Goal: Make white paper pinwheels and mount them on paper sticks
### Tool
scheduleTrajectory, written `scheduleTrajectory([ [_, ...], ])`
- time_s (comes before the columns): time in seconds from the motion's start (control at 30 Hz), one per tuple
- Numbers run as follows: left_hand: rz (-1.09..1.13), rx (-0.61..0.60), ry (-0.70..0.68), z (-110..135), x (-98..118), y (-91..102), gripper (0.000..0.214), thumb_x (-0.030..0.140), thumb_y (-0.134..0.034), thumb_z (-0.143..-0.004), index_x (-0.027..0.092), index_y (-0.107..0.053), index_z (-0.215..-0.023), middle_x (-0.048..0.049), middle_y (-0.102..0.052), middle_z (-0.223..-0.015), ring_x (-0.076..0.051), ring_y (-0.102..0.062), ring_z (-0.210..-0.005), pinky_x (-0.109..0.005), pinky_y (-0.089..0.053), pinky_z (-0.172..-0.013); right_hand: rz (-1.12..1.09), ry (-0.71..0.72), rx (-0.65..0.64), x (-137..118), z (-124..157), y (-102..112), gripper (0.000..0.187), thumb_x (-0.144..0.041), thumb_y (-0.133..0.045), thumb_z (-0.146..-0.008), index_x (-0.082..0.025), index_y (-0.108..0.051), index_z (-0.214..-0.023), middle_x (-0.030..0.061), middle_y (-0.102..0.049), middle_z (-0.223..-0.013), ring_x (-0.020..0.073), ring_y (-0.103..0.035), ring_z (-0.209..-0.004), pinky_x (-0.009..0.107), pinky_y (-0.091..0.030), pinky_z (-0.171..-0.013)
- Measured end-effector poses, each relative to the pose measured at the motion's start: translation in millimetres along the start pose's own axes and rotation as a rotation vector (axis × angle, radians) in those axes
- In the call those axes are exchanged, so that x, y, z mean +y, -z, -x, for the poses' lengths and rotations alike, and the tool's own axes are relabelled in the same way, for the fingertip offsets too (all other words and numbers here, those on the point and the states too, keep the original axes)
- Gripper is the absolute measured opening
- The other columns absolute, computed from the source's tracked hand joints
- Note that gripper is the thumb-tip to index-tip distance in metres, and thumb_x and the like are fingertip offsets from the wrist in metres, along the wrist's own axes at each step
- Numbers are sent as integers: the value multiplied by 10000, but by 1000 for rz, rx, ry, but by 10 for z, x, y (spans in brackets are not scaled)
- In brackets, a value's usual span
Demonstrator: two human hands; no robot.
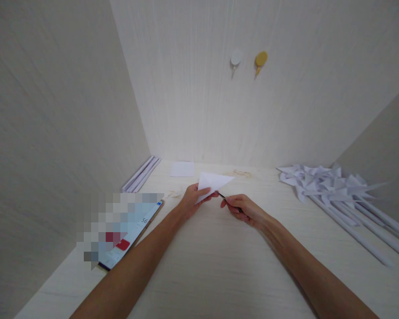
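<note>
A white sheet of paper (216, 180), folded to a triangle, is gripped between the thumb and fingers of my left hand (193, 199). My right hand (242, 209) is closed around the dark handles of a pair of scissors (221, 195). The narrow blades point left and reach the lower edge of the paper, close to my left fingertips. Most of the handles are hidden by my right fingers. Both hands are held above the pale wooden surface (199, 266).
Several white paper pinwheels (322, 181) on rolled sticks lie at the right. Rolled paper sticks (141, 175) rest at the left wall, and square paper (182, 169) lies at the back. A tablet or phone (139, 226), partly blurred, stands left. Two hooks (261, 58) hang on the back wall.
</note>
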State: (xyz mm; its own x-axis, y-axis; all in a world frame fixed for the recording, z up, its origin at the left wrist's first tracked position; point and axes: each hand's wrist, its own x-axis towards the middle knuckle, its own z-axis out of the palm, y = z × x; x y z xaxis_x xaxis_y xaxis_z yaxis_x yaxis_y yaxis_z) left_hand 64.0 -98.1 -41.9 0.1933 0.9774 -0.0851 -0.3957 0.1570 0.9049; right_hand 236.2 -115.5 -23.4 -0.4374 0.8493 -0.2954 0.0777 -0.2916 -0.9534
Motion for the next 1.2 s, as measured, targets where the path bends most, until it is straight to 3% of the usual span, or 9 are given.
scheduleTrajectory([
  [0.6,9,48,21,9,12,-26,190,198,-707,-558,111,-651,-718,-76,-680,-701,-143,-618,-648,-245,-424,-626,17,28,67,27,-25,-32,217,-320,-530,-699,-118,-587,-646,-103,-279,-363,16,-169,-296,221,-29,-345],
  [0.83,57,172,-92,11,-87,-117,273,280,-739,-509,121,-645,-710,-73,-685,-728,-156,-617,-676,-290,-438,-710,-8,49,113,71,-81,-29,224,-339,-546,-676,-121,-591,-644,-98,-297,-373,17,-173,-291,220,-26,-337],
  [1.2,72,214,-135,20,-114,-155,251,288,-732,-525,118,-643,-687,-68,-677,-712,-155,-615,-674,-306,-438,-736,16,97,149,64,-77,-86,246,-354,-524,-698,-124,-595,-650,-92,-296,-373,24,-174,-304,219,-41,-337],
])
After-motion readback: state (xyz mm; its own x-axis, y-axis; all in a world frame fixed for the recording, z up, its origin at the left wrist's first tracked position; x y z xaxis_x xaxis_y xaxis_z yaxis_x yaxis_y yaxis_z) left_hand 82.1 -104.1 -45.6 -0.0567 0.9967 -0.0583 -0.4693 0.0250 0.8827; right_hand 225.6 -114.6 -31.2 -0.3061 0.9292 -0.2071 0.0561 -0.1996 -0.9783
